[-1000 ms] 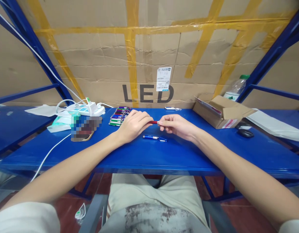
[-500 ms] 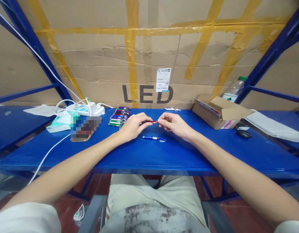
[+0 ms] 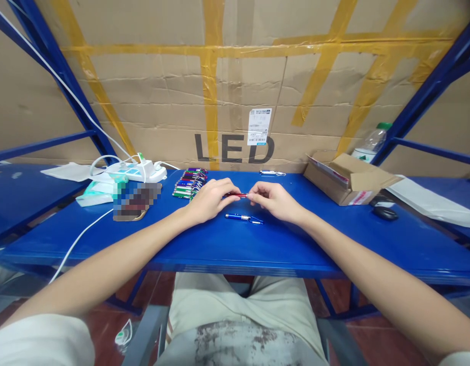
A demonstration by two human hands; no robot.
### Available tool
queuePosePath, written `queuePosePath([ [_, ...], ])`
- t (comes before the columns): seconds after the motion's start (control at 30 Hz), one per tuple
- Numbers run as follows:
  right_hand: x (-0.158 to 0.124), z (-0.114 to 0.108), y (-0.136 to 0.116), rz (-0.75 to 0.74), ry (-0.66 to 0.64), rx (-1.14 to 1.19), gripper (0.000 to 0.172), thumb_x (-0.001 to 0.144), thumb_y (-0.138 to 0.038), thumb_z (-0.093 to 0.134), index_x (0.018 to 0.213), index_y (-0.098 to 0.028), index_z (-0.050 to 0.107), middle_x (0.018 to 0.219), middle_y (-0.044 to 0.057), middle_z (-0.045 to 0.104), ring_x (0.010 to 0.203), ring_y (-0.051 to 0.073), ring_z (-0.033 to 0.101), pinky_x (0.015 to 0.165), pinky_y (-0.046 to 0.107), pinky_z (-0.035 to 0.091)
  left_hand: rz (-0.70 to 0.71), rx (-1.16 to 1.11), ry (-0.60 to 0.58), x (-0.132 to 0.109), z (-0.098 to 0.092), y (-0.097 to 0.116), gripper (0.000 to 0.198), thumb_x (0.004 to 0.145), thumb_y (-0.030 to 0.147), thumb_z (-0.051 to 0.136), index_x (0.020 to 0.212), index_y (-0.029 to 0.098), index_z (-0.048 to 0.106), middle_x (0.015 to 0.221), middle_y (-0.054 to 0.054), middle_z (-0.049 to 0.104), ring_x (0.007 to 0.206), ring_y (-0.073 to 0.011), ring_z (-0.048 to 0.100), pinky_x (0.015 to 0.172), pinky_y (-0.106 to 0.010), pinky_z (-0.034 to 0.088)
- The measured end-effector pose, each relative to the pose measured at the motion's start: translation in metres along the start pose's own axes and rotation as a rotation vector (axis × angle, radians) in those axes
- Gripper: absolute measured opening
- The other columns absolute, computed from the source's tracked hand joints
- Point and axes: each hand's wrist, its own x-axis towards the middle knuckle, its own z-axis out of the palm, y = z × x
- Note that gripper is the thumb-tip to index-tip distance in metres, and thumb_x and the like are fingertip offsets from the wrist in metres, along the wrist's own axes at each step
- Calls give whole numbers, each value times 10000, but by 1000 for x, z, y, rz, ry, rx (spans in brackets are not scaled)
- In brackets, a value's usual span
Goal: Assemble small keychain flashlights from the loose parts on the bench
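Between my two hands is a slim red penlight (image 3: 241,195), lying nearly level just above the table. My left hand (image 3: 209,200) has its thumb and fingers closed around the left part, which they mostly cover. With thumb and fingertips together, my right hand (image 3: 273,200) pinches the right end. In front of them lies a blue penlight (image 3: 236,217) with a carabiner clip at its right end. Left of my left hand, several coloured penlights (image 3: 184,189) lie in a row with their clips to the right. Another penlight (image 3: 269,173) rests near the back edge.
The blue table (image 3: 235,249) backs onto a large cardboard sheet. At left are a white power strip (image 3: 151,173), its cables, a green-white packet (image 3: 99,192) and a blurred-out phone-like object (image 3: 138,202). An open carton (image 3: 351,178), a black mouse (image 3: 385,213) and a bottle (image 3: 374,140) stand right.
The view has shifted slightly. Both hands keep their hold on the red penlight, and my right fingers have closed a little nearer to my left hand.
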Motion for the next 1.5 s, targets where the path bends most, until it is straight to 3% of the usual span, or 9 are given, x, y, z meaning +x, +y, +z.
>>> queuePosePath([
  [0.4, 1, -1, -5, 296, -96, 502, 384, 761, -490, 943, 792, -170, 732, 792, 40, 733, 592, 99, 466, 543, 282, 318, 262, 350, 87, 3, -5, 7, 295, 1174, 344, 476, 1133, 188, 723, 1059, -89, 782, 944, -217, 700, 853, -384, 448],
  [0.6, 1, -4, -8, 374, -153, 623, 400, 723, -449, 988, 797, -154, 728, 784, 19, 684, 597, 74, 432, 550, 264, 320, 264, 344, 97, 4, -7, 9, 288, 1173, 335, 477, 1140, 194, 726, 1085, -92, 787, 933, -215, 693, 869, -397, 458],
  [0.7, 2, -2, -4, 302, -103, 552, 424, 778, -523, 942, 853, -168, 723, 801, 10, 679, 606, 86, 466, 561, 268, 344, 155, 172, 88, 4, -6, 6, 282, 1153, 372, 532, 1159, 183, 740, 1105, -97, 779, 999, -227, 705, 878, -385, 485],
  [0.87, 4, 1, 3, 93, 22, 219, 453, 870, -641, 818, 937, -208, 707, 848, 20, 707, 638, 142, 539, 600, 309, 429, -53, -129, 32, 4, -2, -1, 275, 1110, 407, 616, 1136, 195, 790, 1082, -81, 771, 964, -215, 722, 891, -358, 539],
  [1.1, -1, -2, -1, -167, 64, -213, 253, 1035, -484, 644, 973, -252, 724, 966, 50, 764, 869, 241, 652, 821, 367, 464, -186, -293, 6, 4, 4, -8, 303, 1064, 454, 672, 1109, 206, 839, 1015, -67, 790, 893, -205, 716, 813, -336, 547],
  [1.5, -5, 0, -7, -158, 52, -228, 246, 1050, -445, 615, 924, -251, 699, 901, 53, 774, 837, 254, 681, 799, 377, 473, -157, -337, -2, 3, 1, -5, 273, 1027, 445, 731, 1072, 200, 844, 965, -61, 767, 840, -190, 704, 769, -318, 558],
])
